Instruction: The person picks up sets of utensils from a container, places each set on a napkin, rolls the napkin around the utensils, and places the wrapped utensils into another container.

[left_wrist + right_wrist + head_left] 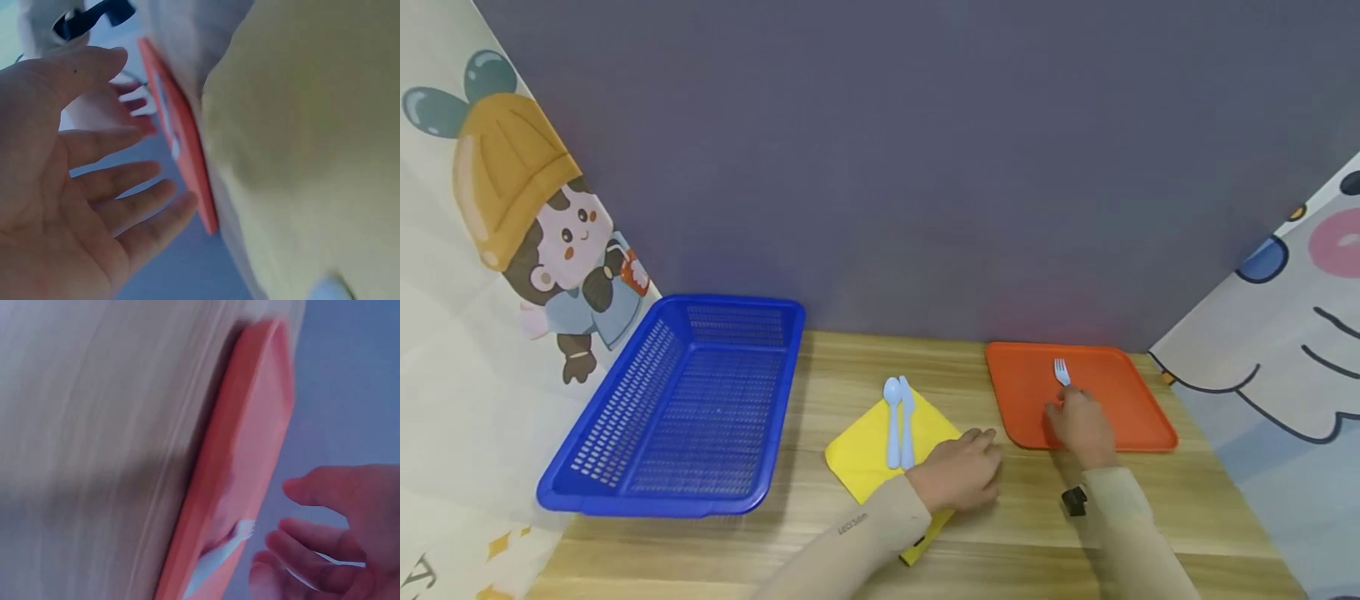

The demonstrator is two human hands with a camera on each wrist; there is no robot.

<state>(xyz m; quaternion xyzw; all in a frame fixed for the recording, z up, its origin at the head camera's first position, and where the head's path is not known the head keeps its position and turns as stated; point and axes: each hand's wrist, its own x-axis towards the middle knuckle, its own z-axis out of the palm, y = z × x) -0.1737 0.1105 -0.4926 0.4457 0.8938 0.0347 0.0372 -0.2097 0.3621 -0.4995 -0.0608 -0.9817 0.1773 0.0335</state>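
My right hand (1082,425) is over the orange tray (1123,400), its fingers loosely bent close above a light blue fork (1062,372). In the right wrist view, a gap shows between those fingers and the fork (215,562). Over the right side of a folded yellow cloth (861,454) is my left hand (962,471), its fingers (140,194) spread and holding nothing in the left wrist view. Side by side on the cloth lie a light blue spoon (892,425) and a light blue knife (907,425); my left hand and sleeve hide part of the cloth.
At the left, a blue perforated basket (662,506) stands on the wooden table (700,550). A grey panel (880,167) rises along the table's back edge, and printed cloths with cartoon figures hang at both sides.
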